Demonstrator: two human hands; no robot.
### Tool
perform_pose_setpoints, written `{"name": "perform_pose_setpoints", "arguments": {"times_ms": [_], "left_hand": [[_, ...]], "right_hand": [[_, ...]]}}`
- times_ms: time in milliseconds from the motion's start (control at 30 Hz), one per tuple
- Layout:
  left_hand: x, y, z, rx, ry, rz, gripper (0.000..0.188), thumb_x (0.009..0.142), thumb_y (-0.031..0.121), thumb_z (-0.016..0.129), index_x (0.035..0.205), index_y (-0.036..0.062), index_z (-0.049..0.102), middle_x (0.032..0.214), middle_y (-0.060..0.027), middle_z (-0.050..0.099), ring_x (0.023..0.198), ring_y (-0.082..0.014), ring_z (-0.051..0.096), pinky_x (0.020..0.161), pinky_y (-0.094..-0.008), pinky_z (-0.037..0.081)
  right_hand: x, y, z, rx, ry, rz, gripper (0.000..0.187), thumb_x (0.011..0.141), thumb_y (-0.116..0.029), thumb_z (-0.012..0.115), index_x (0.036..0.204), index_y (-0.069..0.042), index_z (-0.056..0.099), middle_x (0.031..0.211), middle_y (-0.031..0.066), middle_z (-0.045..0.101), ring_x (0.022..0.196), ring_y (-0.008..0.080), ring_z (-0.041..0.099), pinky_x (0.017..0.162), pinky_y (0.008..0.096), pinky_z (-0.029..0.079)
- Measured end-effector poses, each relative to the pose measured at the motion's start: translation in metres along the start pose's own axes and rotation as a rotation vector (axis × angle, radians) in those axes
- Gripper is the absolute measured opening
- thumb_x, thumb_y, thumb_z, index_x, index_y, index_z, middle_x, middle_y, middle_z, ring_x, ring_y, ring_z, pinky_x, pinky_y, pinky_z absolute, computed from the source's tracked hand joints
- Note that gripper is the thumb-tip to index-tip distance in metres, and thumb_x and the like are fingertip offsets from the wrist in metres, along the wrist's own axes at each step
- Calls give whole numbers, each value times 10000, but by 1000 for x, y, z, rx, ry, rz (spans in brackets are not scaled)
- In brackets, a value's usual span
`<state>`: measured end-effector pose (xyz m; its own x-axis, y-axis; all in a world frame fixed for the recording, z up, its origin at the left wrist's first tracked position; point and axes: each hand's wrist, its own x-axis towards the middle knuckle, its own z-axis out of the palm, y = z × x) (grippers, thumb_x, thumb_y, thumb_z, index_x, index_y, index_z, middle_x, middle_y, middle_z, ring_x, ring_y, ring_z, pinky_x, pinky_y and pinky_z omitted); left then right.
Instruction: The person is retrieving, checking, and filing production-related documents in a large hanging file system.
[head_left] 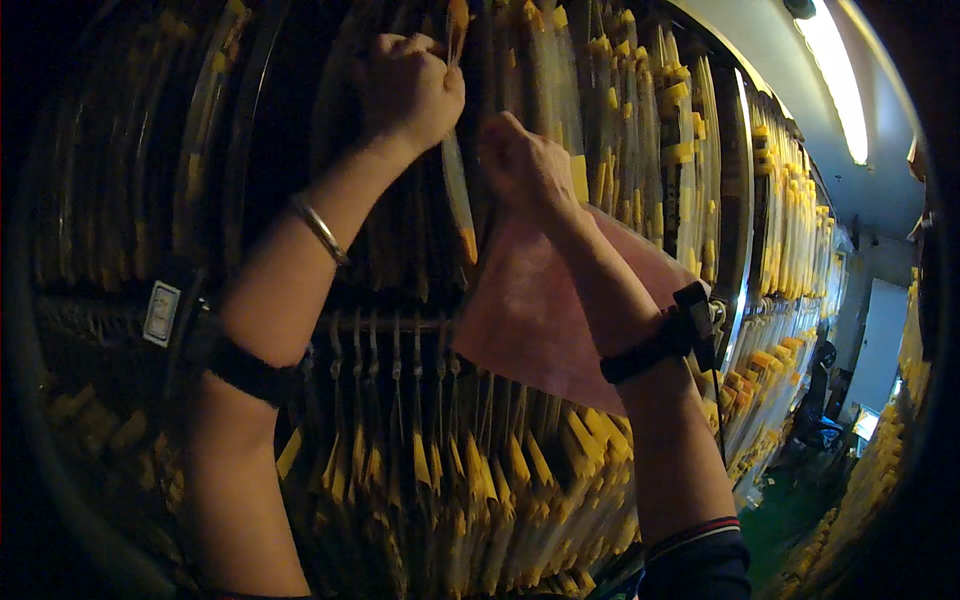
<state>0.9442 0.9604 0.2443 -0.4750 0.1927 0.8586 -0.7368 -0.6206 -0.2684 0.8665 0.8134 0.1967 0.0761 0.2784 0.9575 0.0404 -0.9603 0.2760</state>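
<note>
Upper rack row: long clear-plastic sleeves with yellow tabs (625, 130), packed tight and hanging upright, dim on the left side.
Lower rack row: yellow-ended hanging bundles (500, 480) strung from thin metal hooks (375, 350), right below.
Pink sheet: big, flat, limp-looking pink sheet (530, 310), hanging at a slant behind the right forearm, in front of the hooks.
Left hand: the left hand (412, 95) is up in the top row, fingers curled and looks clamped on the sleeve below.
Right hand: the right hand (530, 165) is just beside it, curled shut, seemingly clamped on the sheet's upper end; fingertips hidden tbh.
Narrow sleeve: slim clear sleeve with orange ends (458, 190), hanging between the hands.
Doing it well: imo pinch just that one sleeve so the neighbours don't drag along, and hold the sheet off the hooks so it won't snag or crease.
</note>
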Motion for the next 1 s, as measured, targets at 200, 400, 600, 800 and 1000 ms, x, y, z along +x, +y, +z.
{"name": "perform_pose_setpoints", "arguments": {"times_ms": [200,400,600,800,1000], "left_hand": [[14,45,-57,-438,-391,-309,325,799,285,569,684,-12,633,896,-221,605,778,-366,600,700,-447,480],[-70,109,-125,-1063,-534,-187,780,806,460,623,1290,-61,304,1241,-242,445,1159,-284,456,982,-374,347],[-120,129,-157,-1097,-593,-230,866,641,549,725,1209,-25,414,1199,-343,423,1120,-404,459,926,-400,390],[-122,109,-155,-1121,-753,-297,413,747,367,667,921,-5,629,925,-202,628,936,-236,586,872,-376,416],[-139,78,-175,-1231,-911,-787,253,797,220,609,848,-26,640,745,-136,652,680,-186,625,642,-326,470]], "right_hand": [[-2,-3,-11,147,51,-153,118,801,-207,567,884,-124,553,718,150,616,698,386,595,602,471,476],[-25,-4,-93,206,155,19,168,778,-110,614,945,-104,627,720,70,646,620,145,631,574,312,506],[-47,-37,-142,179,179,171,155,843,-238,621,931,-114,650,572,-26,529,498,41,424,451,237,361],[-20,-101,-110,-61,268,115,251,803,-328,644,905,-99,646,658,67,616,583,175,589,538,312,456],[35,-100,-79,-443,-48,228,321,788,-324,625,858,-12,646,775,134,662,799,281,658,653,342,516]]}}
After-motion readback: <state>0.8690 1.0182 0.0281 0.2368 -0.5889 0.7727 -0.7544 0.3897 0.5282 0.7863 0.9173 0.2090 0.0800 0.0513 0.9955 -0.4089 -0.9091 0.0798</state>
